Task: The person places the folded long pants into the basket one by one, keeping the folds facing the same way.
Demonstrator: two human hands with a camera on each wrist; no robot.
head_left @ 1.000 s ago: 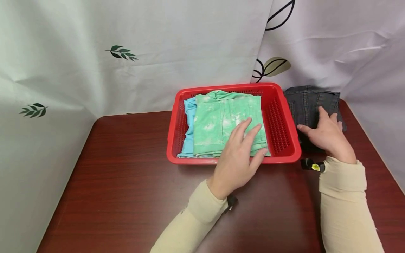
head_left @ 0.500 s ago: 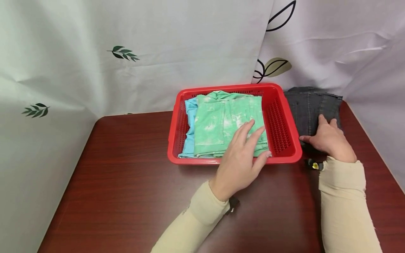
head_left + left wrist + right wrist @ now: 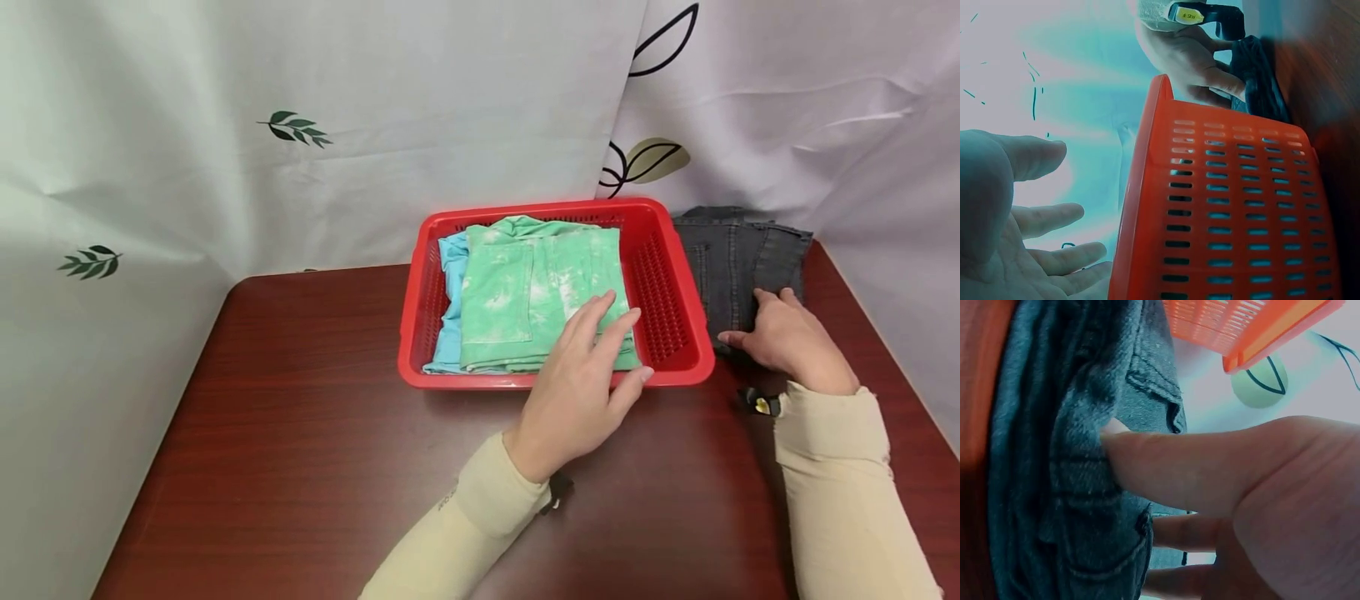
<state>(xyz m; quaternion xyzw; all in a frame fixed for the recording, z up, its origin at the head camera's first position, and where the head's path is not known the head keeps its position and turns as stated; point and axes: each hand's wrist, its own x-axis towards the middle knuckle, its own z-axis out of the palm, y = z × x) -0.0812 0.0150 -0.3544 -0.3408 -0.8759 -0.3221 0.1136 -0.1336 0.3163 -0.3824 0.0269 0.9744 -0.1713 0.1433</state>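
Observation:
A folded pair of dark grey jeans lies on the table at the right, against the basket's side. My right hand is on its near right part. In the right wrist view the straight thumb touches the jeans' folded near edge, and the other fingers reach over the top. My left hand hovers at the front rim of the red plastic basket, fingers spread and nothing held. Inside the basket lies a folded green tie-dye garment with a pocket, on top of a light blue garment.
A dark red wooden table carries the basket and the jeans. White curtains with leaf prints hang behind it and along both sides. The basket has pierced side walls and stands near the back curtain.
My right hand has drawn down toward the jeans' near edge, uncovering more of their top. My left hand has shifted slightly right and down. The basket stays in place.

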